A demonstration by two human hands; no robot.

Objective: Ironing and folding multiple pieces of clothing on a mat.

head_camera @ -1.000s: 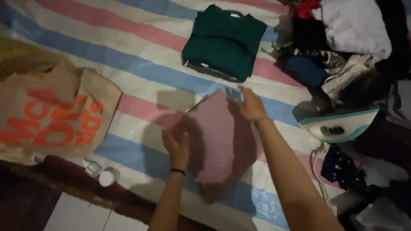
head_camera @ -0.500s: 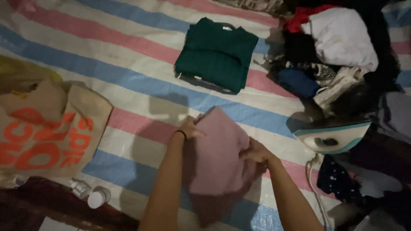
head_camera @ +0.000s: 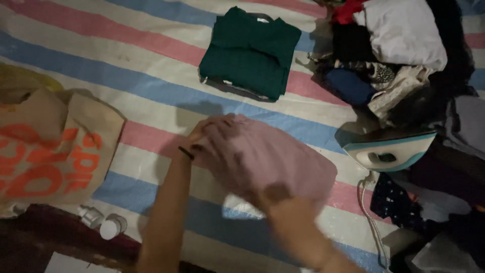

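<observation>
A folded pink garment [head_camera: 275,159] is lifted slightly over the striped mat [head_camera: 126,55] in the middle of the view. My left hand [head_camera: 204,132] grips its near-left edge, a dark band on the wrist. My right hand [head_camera: 270,194] is blurred and tucked under the garment's right lower side, holding it. A stack of folded dark green clothes [head_camera: 250,53] lies further back on the mat.
A white and teal iron [head_camera: 389,147] stands at the right, its cord [head_camera: 371,217] trailing down. A heap of unfolded clothes [head_camera: 404,45] fills the back right. A brown paper bag [head_camera: 48,154] lies at the left, small bottles [head_camera: 103,222] beside it.
The pink garment has been picked up off the mat and shifted right. My left hand moved left along its edge and my right hand slid beneath it.
</observation>
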